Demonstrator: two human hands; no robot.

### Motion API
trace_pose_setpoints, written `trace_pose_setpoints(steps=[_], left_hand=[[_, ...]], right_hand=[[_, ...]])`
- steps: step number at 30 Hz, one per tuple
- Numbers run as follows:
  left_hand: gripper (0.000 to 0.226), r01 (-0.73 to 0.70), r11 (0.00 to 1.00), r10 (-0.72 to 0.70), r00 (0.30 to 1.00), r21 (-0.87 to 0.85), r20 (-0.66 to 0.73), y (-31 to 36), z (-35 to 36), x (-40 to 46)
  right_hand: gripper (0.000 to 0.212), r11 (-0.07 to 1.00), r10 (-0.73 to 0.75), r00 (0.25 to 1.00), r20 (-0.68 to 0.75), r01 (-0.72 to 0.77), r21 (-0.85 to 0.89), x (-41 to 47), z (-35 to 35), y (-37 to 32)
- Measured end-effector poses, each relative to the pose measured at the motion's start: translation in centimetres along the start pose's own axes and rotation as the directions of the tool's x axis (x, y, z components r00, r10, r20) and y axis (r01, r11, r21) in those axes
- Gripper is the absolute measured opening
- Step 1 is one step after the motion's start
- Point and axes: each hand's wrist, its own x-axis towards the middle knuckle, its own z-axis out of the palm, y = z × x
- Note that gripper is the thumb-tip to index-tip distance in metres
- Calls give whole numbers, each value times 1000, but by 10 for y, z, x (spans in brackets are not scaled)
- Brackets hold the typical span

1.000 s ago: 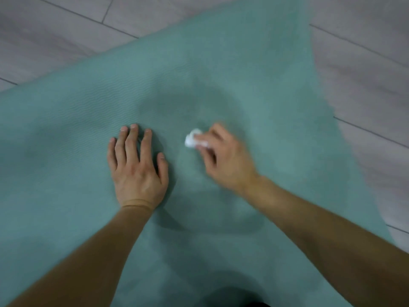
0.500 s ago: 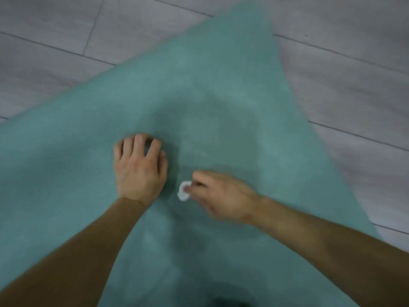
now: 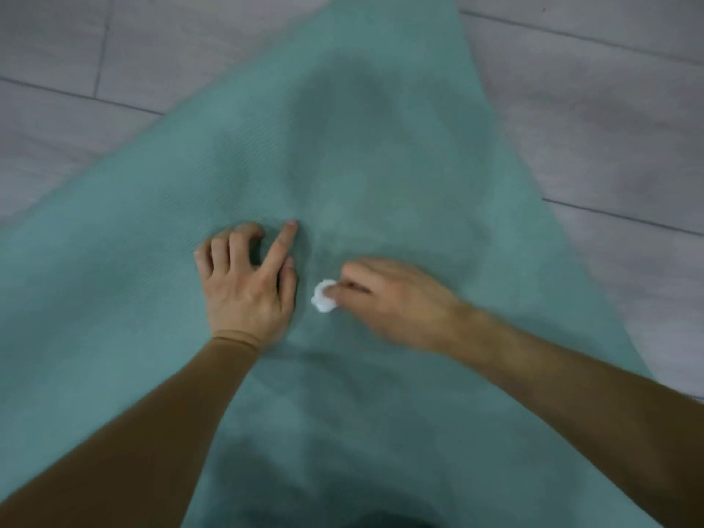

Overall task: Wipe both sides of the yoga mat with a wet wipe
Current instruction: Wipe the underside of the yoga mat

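Head view: wipe pinched on the mat, other hand braced beside it

Head camera looks down on a teal mat [image 3: 381, 154] spread across a grey plank floor [image 3: 590, 120], the mat filling most of the view and narrowing toward the top. The right hand [image 3: 396, 302] rests on the mat near its middle, blurred, its fingertips pinched round a small balled white wipe [image 3: 324, 296] that pokes out to the left of them and touches the mat surface. Just beside the wipe, with a narrow strip of mat between, the left hand [image 3: 247, 287] lies palm down on the mat. Its index finger is stretched forward with the tip on the mat, while the other fingers are curled under at the knuckles and the thumb lies tucked along the side; it holds nothing. A tan sleeve [image 3: 160, 421] covers the left forearm up to the wrist; the right forearm is bare near the wrist. A darker, shadowed patch shows on the mat above the hands.
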Motion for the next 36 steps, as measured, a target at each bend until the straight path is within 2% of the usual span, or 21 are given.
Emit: trace_pose_setpoints(steps=[2, 4, 6, 7, 8, 10, 11, 12, 14, 17, 19, 20, 21, 22, 24, 26, 28, 30, 32, 33, 36], left_hand=[[45, 5, 1000, -5, 1000, -15, -11, -1, 1, -1], [44, -11, 1000, 10, 1000, -25, -22, -2, 3, -1], [44, -6, 999, 6, 1000, -38, -12, -3, 3, 0], [44, -3, 999, 3, 1000, -46, 1, -3, 3, -1], [44, 7, 999, -7, 1000, -48, 4, -3, 2, -1], [44, 5, 999, -5, 1000, -35, 4, -3, 4, 0], [43, -8, 999, 9, 1000, -38, 17, -4, 4, 0], [42, -47, 997, 49, 999, -56, 22, -4, 4, 0], [43, -192, 976, 194, 981, -100, 11, -3, 5, -2], [50, -302, 942, 307, 952, -149, 11, -1, 6, 5], [52, -288, 940, 298, 954, -185, 28, -2, 5, 6], [52, -283, 938, 295, 955, -201, 34, -2, 6, 5], [52, -279, 936, 293, 955, -212, 37, -3, 7, 6], [52, -275, 936, 291, 956, -218, 45, -3, 7, 8], [52, -267, 939, 284, 958, -218, 49, -4, 7, 10], [52, -265, 941, 281, 958, -213, 49, -3, 6, 9], [52, -271, 942, 284, 958, -199, 39, -2, 4, 11], [51, -273, 945, 283, 958, -181, 34, 0, 5, 11], [51, -283, 947, 294, 955, -151, 51, 0, 5, 10], [50, -292, 948, 302, 951, -129, 65, -1, 3, 11], [39, -297, 954, 299, 951, -35, 77, 8, -4, 27]], right_hand=[[22, 982, 179, 966, -188, -188, -31, 16, -21, 43], [25, 880, 428, 822, -376, -474, -35, 27, -41, 78], [21, 785, 564, 686, -460, -618, 40, 29, -34, 69], [21, 796, 567, 707, -422, -603, 59, 22, -23, 49], [22, 839, 532, 784, -320, -541, 68, 11, -9, 21], [23, 933, 359, 931, -70, -354, 70, -16, 10, -30], [24, 956, 287, 958, 20, -288, 59, -25, 14, -40], [25, 968, 243, 968, 55, -246, 51, -28, 11, -34], [24, 951, 307, 951, -38, -308, -15, -15, -9, 2], [23, 780, 552, 752, -360, -619, -97, 9, -45, 64], [21, 688, 658, 618, -429, -725, 11, 15, -38, 58], [20, 729, 635, 664, -395, -684, 25, 14, -26, 37], [19, 809, 566, 766, -305, -587, 29, 10, -10, 10], [19, 907, 419, 891, -175, -421, 29, 3, 3, -17], [16, 991, 135, 990, 47, -136, 3, -9, 7, -34], [19, 992, 102, 995, 23, -100, -72, 2, -16, 8], [22, 925, 310, 936, -169, -338, -174, 18, -44, 62], [24, 798, 517, 769, -376, -592, -114, 26, -60, 95], [21, 725, 609, 617, -498, -688, 34, 24, -46, 81], [21, 741, 608, 640, -469, -671, 44, 15, -32, 57], [30, 914, 403, 899, -169, -405, 23, -34, 2, -21]])
